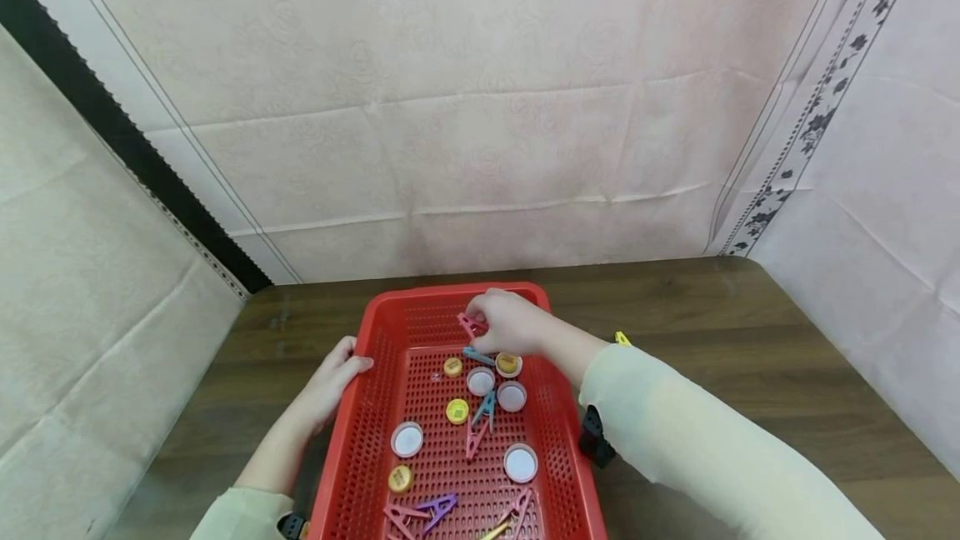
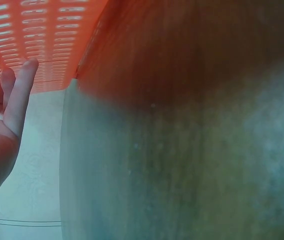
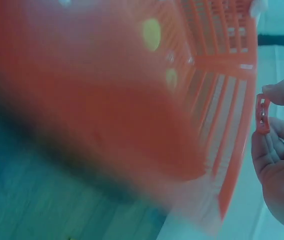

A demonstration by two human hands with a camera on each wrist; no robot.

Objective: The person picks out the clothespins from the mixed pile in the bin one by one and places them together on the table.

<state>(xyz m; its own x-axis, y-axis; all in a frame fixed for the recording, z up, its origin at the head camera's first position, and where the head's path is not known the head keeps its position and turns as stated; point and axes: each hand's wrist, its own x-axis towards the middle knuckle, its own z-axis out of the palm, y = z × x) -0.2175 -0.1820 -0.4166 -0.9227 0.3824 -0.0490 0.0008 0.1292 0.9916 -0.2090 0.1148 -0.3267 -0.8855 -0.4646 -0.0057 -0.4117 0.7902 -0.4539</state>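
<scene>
The right hand (image 1: 513, 325) has a small pink plastic peg (image 1: 466, 322) pinched between its thumb and fingers. The peg is at the far end of a long red plastic basket (image 1: 435, 293) with lots of little holes. The left hand (image 1: 334, 377) is on the basket's left rim, well apart from the right one. Its fingers lie along the outside, but I cannot tell if it squeezes the rim.

I think the step now is moving this one peg by itself. From the right wrist, the peg looks lifted up. A blue plastic peg (image 1: 478, 357) is just on the near side of the hand, and a round white lid (image 1: 480, 381) is a bit nearer.

The next move seems to need a good pinch, and a high lift if the peg is to go over the rim. The left hand should keep the basket from sliding on the brown wooden table (image 1: 675, 307).
</scene>
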